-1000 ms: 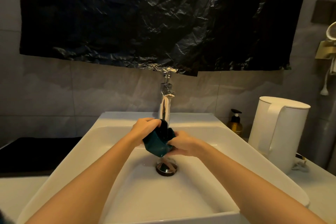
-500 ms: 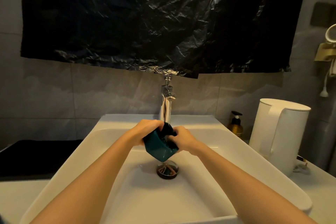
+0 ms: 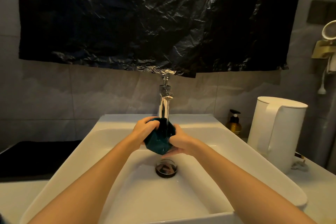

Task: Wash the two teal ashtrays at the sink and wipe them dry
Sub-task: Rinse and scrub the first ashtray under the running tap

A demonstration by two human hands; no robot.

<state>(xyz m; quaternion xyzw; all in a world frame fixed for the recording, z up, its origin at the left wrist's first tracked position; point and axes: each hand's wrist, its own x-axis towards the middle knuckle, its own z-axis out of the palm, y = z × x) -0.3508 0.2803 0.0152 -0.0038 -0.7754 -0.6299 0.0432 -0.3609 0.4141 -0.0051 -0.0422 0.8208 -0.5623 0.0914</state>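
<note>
A teal ashtray (image 3: pixel 157 142) is held tilted over the white sink (image 3: pixel 94 152), just above the drain (image 3: pixel 166 167). Water runs from the chrome tap (image 3: pixel 164 103) onto it. My left hand (image 3: pixel 145 129) grips its upper left edge with curled fingers. My right hand (image 3: pixel 180 143) holds it from the right and underneath, thumb on its side. Only one ashtray is in view.
A white kettle (image 3: pixel 276 136) stands on the counter right of the sink, with an amber pump bottle (image 3: pixel 234 123) behind it. A black mat (image 3: pixel 31 158) lies on the counter at the left. Black plastic sheeting (image 3: pixel 154 18) covers the wall above the tap.
Both hands have turned the ashtray under the tap, and water now streams onto it. The hands shifted slightly up and toward the tap.
</note>
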